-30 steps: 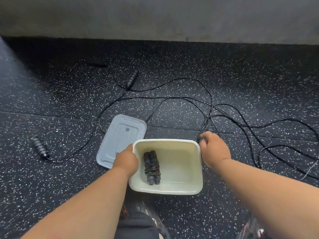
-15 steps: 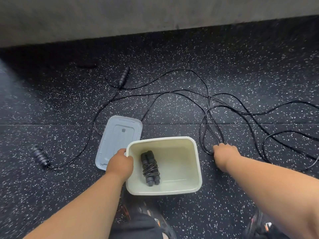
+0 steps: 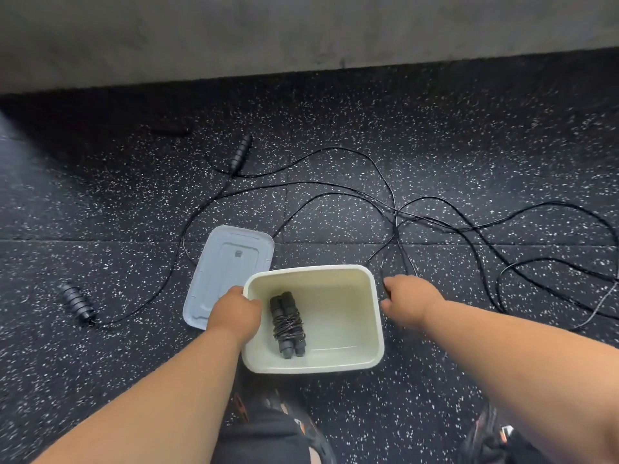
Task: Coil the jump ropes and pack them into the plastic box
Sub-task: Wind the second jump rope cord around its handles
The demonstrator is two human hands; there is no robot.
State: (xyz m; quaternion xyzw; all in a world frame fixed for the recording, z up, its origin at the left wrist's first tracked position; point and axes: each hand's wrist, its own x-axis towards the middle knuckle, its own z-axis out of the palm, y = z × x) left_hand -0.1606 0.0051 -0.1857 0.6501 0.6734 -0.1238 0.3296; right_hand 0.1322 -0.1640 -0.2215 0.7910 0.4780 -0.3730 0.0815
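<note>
Left hand (image 3: 234,313) gripping smooth rectangular plastic box (image 3: 376,316) rim, right hand (image 3: 407,298) pinching thin black cord (image 3: 395,226)

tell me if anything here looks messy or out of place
Yes: the loose jump rope cords sprawl across the floor in crossing, tangled loops beside the right hand, with handles lying far apart. Only one coiled rope sits in the plastic box, whose lid lies off beside it.
</note>
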